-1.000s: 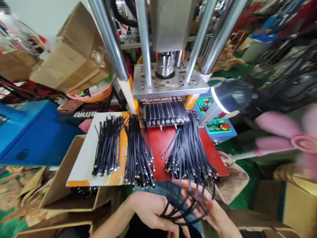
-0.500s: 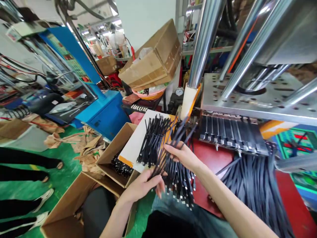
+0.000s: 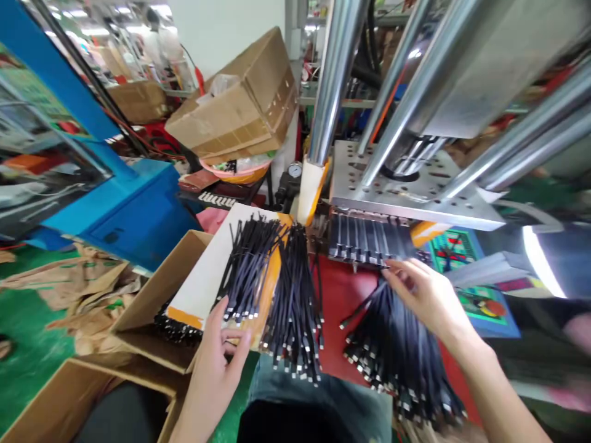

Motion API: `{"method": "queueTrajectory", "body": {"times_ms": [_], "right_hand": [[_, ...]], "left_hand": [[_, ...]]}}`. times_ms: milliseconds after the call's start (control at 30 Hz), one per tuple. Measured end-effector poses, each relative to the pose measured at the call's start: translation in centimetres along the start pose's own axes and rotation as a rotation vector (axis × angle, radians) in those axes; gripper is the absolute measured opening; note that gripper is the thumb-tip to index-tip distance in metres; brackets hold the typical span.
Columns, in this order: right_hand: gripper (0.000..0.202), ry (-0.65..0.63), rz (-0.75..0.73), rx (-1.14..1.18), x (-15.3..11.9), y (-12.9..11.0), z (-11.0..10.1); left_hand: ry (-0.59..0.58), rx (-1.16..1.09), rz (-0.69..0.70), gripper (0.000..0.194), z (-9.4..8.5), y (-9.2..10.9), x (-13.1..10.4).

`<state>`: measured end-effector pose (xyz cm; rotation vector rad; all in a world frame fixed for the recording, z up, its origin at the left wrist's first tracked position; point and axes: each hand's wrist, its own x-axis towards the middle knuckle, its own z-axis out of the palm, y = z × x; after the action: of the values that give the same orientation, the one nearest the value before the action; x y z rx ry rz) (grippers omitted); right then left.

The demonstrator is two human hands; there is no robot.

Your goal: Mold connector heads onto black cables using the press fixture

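Observation:
My left hand [image 3: 219, 357] is beside the lower ends of a bundle of black cables [image 3: 252, 264], its thumb and fingers apart. These cables have small silvery tips and lie on a white board with orange edges [image 3: 207, 264]. A second bundle of black cables [image 3: 295, 301] lies just right of it, its ends hanging toward my lap. At the right, my right hand [image 3: 422, 295] pinches at the upper end of a fanned pile of black cables [image 3: 401, 357]. That pile lies on the red surface [image 3: 335, 295], below the metal mould [image 3: 369, 240].
A press with thick steel rods [image 3: 335, 80] and a drilled metal plate [image 3: 406, 197] stands over the mould. Open cardboard boxes [image 3: 152, 307] are at the lower left. Behind are a tilted carton [image 3: 235, 111], a pink basin [image 3: 240, 172] and a blue cabinet [image 3: 124, 209].
Both hands have left the loose cables they held, which now lie among the bundles. My right hand has moved right to the fanned pile. The view has turned right.

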<state>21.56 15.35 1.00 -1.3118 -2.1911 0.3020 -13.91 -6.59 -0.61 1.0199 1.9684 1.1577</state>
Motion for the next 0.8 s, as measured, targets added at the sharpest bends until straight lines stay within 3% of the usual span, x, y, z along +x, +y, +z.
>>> {"method": "queueTrajectory", "body": {"times_ms": [100, 233, 500, 800], "right_hand": [[0.043, 0.096, -0.112, -0.233, 0.2, 5.3, -2.1], [0.041, -0.013, -0.225, -0.338, 1.6, 8.0, -2.2], [0.039, -0.153, -0.347, -0.430, 2.6, 7.8, -3.2], [0.044, -0.077, -0.297, -0.460, 4.6, 5.2, -2.9]], "left_hand": [[-0.092, -0.027, 0.034, 0.067, 1.1, 1.4, 0.1], [-0.176, -0.054, 0.102, 0.051, 3.2, 3.2, -0.1], [-0.325, -0.070, 0.186, 0.036, 7.0, 3.3, -1.2], [-0.510, -0.041, 0.217, 0.028, 8.6, 5.1, -2.7]]}}
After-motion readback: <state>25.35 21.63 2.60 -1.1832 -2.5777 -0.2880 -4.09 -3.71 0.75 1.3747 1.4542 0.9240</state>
